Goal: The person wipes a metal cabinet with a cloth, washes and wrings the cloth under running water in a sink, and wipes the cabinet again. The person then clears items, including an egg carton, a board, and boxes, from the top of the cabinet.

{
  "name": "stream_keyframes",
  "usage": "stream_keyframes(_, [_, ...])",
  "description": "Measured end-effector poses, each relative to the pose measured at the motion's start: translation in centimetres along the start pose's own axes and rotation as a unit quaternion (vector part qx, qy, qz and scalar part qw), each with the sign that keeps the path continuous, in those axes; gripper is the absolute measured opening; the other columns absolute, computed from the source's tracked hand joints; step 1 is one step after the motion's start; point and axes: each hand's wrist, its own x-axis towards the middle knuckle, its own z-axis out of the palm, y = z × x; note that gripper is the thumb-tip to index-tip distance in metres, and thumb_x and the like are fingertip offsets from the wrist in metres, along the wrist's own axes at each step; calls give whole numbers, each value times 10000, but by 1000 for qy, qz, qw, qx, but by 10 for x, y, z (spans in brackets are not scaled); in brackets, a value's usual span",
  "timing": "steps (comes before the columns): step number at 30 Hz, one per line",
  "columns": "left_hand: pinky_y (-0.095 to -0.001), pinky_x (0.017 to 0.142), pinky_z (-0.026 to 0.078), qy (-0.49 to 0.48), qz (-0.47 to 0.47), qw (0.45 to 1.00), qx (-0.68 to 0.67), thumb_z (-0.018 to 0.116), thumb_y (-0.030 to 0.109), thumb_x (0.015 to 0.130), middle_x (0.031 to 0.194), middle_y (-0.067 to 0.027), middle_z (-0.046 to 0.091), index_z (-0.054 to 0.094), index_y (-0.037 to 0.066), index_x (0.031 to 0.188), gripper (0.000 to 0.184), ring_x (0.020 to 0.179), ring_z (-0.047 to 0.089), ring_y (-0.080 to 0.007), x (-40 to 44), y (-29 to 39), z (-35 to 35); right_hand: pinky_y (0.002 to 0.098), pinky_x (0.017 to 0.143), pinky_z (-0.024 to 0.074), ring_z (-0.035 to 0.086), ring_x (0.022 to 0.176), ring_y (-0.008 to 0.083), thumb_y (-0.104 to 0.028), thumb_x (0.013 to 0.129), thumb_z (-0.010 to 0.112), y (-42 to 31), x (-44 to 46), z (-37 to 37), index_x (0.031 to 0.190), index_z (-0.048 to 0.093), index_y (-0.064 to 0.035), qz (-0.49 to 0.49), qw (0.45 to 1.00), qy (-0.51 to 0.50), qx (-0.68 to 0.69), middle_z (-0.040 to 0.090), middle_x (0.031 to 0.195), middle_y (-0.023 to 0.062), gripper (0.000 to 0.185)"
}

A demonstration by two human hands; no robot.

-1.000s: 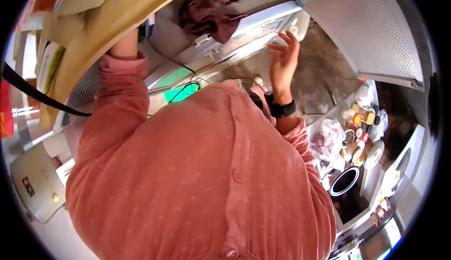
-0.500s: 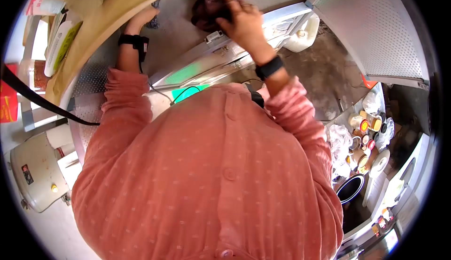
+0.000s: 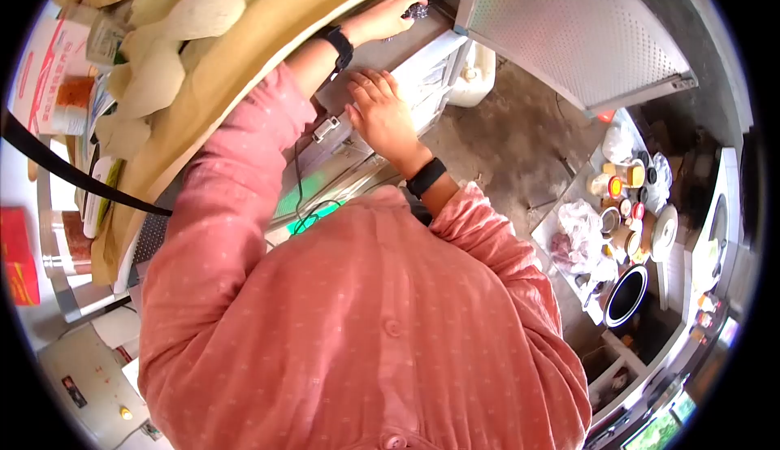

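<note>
My left hand [image 3: 386, 18] reaches across a grey metal surface [image 3: 422, 34] to its far end, fingers curled round a steel wool scrubber [image 3: 416, 11]. Part of the scrubber sticks out past the fingertips. Nearer my body, my right hand [image 3: 380, 113] rests with fingers stretched out flat on the same surface, close to its metal-framed edge. A small metal latch [image 3: 326, 129] sits on that edge, left of the right hand. No object shows in the right hand.
A brown-edged board [image 3: 236, 84] with pale flat pieces [image 3: 162, 76] overhangs the left. A perforated metal door [image 3: 569, 28] stands open at upper right. A white plastic jug [image 3: 474, 76] stands on the floor. Jars [image 3: 630, 175] and plastic bags [image 3: 578, 235] crowd the right.
My left hand has moved right along the surface with the scrubber. The right hand has shifted left and nearer my body; the dark crumpled thing under it is out of sight.
</note>
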Motion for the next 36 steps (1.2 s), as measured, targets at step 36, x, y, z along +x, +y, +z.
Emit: stream_keyframes(36, [-316, 812, 399, -136, 69, 988, -28, 452, 11, 761, 982, -103, 525, 579, 24, 989, 262, 935, 518, -263, -6, 10, 13, 412, 962, 262, 418, 1061, 268, -213, 708, 520, -9, -2, 9, 965, 543, -31, 28, 998, 13, -56, 509, 1069, 112, 316])
